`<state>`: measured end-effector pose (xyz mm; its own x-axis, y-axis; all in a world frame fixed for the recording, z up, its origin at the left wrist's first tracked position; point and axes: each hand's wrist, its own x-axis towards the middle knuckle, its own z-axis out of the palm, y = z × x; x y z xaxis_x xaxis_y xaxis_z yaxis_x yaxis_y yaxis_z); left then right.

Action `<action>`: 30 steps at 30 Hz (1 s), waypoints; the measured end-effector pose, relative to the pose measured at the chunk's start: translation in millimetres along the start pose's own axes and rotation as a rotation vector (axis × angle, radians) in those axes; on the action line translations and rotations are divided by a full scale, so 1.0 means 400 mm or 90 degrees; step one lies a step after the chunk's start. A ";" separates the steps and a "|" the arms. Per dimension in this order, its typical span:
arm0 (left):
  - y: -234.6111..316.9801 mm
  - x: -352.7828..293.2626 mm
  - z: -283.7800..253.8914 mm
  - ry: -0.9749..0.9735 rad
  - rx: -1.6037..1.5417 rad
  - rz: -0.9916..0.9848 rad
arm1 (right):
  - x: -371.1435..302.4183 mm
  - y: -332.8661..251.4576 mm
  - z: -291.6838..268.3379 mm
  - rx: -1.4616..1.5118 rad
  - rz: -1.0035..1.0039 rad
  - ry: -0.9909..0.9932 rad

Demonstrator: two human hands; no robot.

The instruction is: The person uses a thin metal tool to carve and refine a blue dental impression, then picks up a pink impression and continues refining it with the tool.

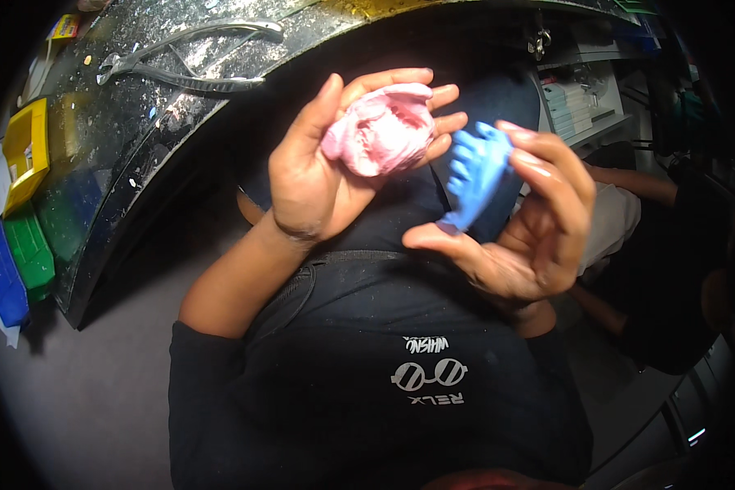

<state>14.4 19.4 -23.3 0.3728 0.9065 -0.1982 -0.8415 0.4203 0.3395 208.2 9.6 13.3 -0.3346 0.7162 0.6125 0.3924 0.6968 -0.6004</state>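
My left hand (298, 184) is turned palm up, its fingers stretched out under a pink putty mould (341, 147). The putty rests on the palm and finger bases; a rough hollow in it faces up. To the right, my right hand (539, 237) holds a blue dental model (480, 175) by its ends, between the thumb below and the fingertips above. A row of tooth-like bumps on the blue piece points left, toward the pink putty. A small gap separates the two pieces. Both hands are raised above my lap.
A dark, speckled bench (131, 155) curves along the upper left, with metal pliers (192, 80) near its edge. Yellow (37, 155), green (33, 253) and blue (4, 278) bins stand at far left. Another person (670, 269) sits close on the right, below a shelf (608, 122).
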 end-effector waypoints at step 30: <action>-0.035 0.016 -0.032 0.026 0.110 0.044 | 0.003 -0.047 -0.008 0.957 0.637 -0.148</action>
<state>23.4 18.7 -41.0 0.2976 0.9323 -0.2055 -0.7829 0.3614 0.5063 203.2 -2.5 26.9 -0.6355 0.7383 -0.2261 -0.4770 -0.6056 -0.6370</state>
